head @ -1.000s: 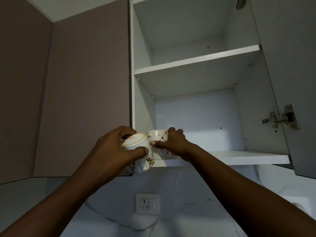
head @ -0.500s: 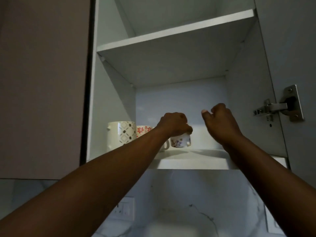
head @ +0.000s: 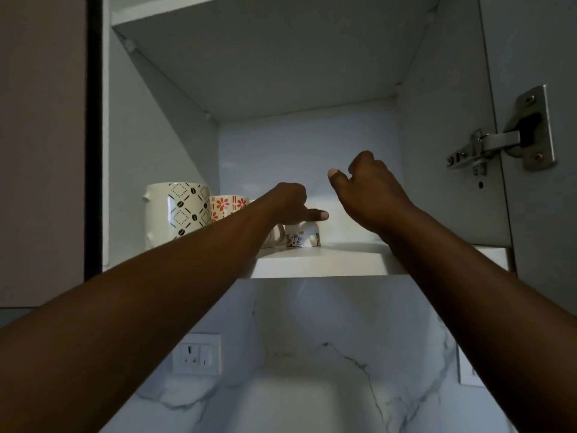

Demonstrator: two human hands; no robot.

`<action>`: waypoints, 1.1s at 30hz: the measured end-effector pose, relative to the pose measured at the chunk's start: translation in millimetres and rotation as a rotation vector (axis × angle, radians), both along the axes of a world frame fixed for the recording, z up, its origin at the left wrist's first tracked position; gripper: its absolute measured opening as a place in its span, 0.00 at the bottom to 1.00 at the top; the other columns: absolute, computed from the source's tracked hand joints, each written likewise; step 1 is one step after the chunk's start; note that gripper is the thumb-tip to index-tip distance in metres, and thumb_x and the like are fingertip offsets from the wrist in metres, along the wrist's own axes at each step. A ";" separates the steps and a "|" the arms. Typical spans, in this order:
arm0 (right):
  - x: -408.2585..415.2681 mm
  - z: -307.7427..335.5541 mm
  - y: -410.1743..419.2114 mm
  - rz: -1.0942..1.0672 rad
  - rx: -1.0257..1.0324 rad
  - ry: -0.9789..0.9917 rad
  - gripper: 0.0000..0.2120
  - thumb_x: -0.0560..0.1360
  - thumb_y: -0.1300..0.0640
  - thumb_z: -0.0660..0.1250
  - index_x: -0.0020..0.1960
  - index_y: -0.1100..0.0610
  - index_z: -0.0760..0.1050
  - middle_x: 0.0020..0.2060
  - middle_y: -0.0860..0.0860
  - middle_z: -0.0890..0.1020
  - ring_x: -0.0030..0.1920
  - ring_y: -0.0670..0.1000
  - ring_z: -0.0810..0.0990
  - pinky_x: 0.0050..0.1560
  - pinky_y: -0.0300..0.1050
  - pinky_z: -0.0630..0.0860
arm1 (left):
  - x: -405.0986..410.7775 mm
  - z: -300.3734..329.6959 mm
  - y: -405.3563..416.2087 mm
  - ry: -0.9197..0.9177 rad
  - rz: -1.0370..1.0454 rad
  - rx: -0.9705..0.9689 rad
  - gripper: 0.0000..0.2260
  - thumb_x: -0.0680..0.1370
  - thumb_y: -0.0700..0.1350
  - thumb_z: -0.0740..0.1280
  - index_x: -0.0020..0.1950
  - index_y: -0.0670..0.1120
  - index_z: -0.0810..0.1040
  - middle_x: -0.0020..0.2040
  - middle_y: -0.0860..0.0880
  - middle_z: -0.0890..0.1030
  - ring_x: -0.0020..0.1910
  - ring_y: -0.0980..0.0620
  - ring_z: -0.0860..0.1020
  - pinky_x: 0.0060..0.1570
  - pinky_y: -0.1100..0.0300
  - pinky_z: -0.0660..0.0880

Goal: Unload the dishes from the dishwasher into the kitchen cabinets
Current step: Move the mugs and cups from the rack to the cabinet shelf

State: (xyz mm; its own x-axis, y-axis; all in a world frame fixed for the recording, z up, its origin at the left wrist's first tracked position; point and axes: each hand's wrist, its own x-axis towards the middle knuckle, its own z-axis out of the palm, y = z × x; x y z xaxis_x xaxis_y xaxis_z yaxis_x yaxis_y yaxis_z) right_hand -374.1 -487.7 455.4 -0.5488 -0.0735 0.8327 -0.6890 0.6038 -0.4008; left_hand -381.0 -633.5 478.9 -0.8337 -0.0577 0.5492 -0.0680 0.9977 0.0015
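Three mugs [head: 178, 210] line the cabinet shelf [head: 327, 260]; my left grip [head: 290, 203] clasps the floral cup [head: 303, 234], right grip [head: 368, 189] loosely curled, empty.

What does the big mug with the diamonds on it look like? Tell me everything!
The big mug is cream-coloured and shiny, probably ceramic, with black dotted diamonds and little coffee-bean shapes in a criss-cross pattern. It stands upright at the left end of the lower cabinet shelf, close to the cabinet's side wall. Its bottom edge is hidden by the left arm. A smaller mug with orange flowers stands right beside it, maybe touching. No hand touches it.
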 end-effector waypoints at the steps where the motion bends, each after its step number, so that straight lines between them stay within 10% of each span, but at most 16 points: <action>1: 0.0 -0.5 -0.7 -0.010 0.008 0.007 0.26 0.80 0.45 0.56 0.70 0.61 0.62 0.65 0.59 0.71 0.62 0.59 0.73 0.61 0.54 0.73 | 2.9 0.0 0.3 0.042 -0.020 0.005 0.28 0.76 0.61 0.64 0.66 0.40 0.72 0.63 0.42 0.77 0.56 0.47 0.75 0.46 0.61 0.69; 6: 8.1 -7.0 -4.7 -0.080 0.079 0.078 0.20 0.80 0.47 0.58 0.66 0.59 0.67 0.60 0.57 0.75 0.56 0.58 0.76 0.56 0.53 0.74 | 30.3 -9.3 12.0 0.256 -0.130 0.006 0.18 0.79 0.48 0.65 0.67 0.43 0.72 0.65 0.43 0.76 0.62 0.45 0.75 0.57 0.58 0.71; 12: 45.1 -13.8 -9.1 -0.191 0.206 0.357 0.10 0.79 0.57 0.61 0.57 0.60 0.73 0.49 0.56 0.80 0.46 0.55 0.78 0.42 0.44 0.65 | 99.3 -41.3 24.0 0.388 -0.044 -0.430 0.17 0.77 0.38 0.66 0.67 0.42 0.72 0.60 0.43 0.77 0.57 0.44 0.76 0.51 0.54 0.72; 19: 133.2 -39.4 -7.3 -0.212 0.243 0.497 0.08 0.75 0.63 0.63 0.53 0.62 0.75 0.43 0.58 0.81 0.39 0.56 0.77 0.39 0.45 0.62 | 212.9 -40.4 12.9 0.404 -0.031 -0.461 0.12 0.77 0.38 0.64 0.61 0.41 0.76 0.55 0.42 0.78 0.53 0.42 0.77 0.44 0.53 0.72; 33: 353.9 -195.6 78.5 -0.221 0.546 0.151 0.08 0.73 0.65 0.61 0.52 0.60 0.73 0.41 0.57 0.79 0.37 0.58 0.75 0.34 0.47 0.66 | 417.5 -166.1 51.2 0.115 -0.110 -0.294 0.12 0.79 0.45 0.62 0.61 0.43 0.74 0.58 0.43 0.77 0.56 0.42 0.76 0.48 0.52 0.73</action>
State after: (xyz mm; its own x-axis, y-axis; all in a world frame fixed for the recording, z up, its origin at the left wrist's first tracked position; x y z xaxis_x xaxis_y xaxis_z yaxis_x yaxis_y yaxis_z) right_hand -20.2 -409.3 259.8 -0.4787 -0.4096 0.7766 -0.5489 0.8300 0.0994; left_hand 36.6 -582.4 312.8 -0.7577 0.2045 0.6197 0.0245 0.9579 -0.2862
